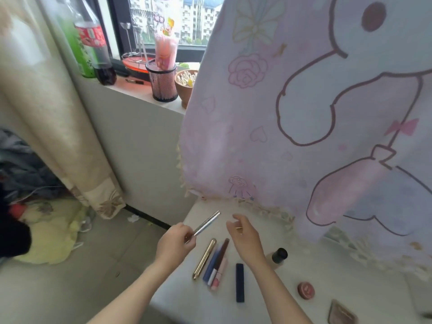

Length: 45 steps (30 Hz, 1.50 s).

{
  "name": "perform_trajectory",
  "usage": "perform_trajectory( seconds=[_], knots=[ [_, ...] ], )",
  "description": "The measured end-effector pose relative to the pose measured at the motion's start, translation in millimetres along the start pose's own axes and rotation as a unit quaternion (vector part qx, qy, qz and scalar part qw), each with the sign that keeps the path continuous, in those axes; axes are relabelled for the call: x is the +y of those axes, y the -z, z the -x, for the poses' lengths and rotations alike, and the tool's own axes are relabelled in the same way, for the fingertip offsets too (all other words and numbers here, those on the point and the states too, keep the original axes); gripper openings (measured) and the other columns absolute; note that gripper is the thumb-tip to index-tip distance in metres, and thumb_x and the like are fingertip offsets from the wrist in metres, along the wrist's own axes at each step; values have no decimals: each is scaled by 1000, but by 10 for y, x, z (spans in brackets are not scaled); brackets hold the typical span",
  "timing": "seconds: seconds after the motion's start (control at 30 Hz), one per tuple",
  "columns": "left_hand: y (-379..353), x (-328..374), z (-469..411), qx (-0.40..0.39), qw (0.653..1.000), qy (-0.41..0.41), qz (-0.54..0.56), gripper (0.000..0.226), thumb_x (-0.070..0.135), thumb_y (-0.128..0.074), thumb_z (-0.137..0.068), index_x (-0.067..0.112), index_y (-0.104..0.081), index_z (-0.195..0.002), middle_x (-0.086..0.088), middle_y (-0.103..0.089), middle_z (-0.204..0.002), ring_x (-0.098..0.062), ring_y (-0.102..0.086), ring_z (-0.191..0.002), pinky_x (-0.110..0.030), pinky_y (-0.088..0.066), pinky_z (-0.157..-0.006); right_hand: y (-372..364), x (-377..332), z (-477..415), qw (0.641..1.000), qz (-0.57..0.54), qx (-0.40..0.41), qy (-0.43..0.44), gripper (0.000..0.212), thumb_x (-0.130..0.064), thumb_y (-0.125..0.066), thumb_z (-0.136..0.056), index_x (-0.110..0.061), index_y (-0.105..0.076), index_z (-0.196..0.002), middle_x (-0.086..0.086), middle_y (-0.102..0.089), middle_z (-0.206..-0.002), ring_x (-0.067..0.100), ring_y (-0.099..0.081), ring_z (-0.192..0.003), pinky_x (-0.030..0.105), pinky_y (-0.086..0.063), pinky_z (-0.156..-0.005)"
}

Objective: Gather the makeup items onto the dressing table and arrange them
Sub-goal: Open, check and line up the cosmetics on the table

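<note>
Slantwise, the left hand [175, 239] pinches a slim silver tube [207, 223].

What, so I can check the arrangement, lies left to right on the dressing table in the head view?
gold tube → blue tube → dark blue stick → black-capped bottle → round red compact → brown case. The bunched tubes overlapping beside the blue one are left out.

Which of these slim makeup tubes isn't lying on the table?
The silver tube, pinched in the left hand above the dressing table. The gold tube, the navy tube and the rest lie flat.
</note>
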<state>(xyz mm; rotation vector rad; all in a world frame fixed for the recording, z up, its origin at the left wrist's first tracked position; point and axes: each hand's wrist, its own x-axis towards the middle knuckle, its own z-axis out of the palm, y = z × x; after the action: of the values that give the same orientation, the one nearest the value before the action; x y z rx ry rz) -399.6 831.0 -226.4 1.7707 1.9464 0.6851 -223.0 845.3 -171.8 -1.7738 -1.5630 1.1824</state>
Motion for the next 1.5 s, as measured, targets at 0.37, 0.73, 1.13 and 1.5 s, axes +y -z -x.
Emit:
perform_trajectory(
  seconds=[0.37,0.73,1.13,1.5],
  knots=[
    [636,-102,377,152,979,-122,-52,21,37,-50,-70,24,-66,-64,13,-64,-57,-6,-45,-69,-17,-39,-61,-182,-705,-15,984,-3,-122,127,28,-10,-60,-84,-24,-57,-60,-3,-54,-53,-2,-46,-37,12,-39,-49],
    [934,-90,634,169,978,-120,-14,25,36,-50,-75,18,-67,-73,9,-67,-67,-4,-46,-70,-18,-40,-64,-116,-919,140,967,26,-185,176,27,-29,-56,-89,-17,-57,-64,-3,-57,-48,4,-44,-35,18,-37,-45],
    [990,-48,694,167,975,-132,-59,24,35,-49,-74,19,-67,-72,9,-67,-66,-5,-45,-70,-20,-41,-64,-101,-830,223,964,12,-167,207,27,-19,-55,-90,-13,-56,-64,-4,-56,-47,4,-44,-35,19,-38,-47],
    [925,-101,756,136,984,-94,-72,22,37,-47,-73,23,-64,-70,12,-64,-63,-3,-44,-70,-18,-40,-64,-92,-657,177,968,-32,-196,150,25,-12,-59,-87,-20,-58,-63,-7,-58,-47,1,-48,-40,15,-38,-49]
  ],
)
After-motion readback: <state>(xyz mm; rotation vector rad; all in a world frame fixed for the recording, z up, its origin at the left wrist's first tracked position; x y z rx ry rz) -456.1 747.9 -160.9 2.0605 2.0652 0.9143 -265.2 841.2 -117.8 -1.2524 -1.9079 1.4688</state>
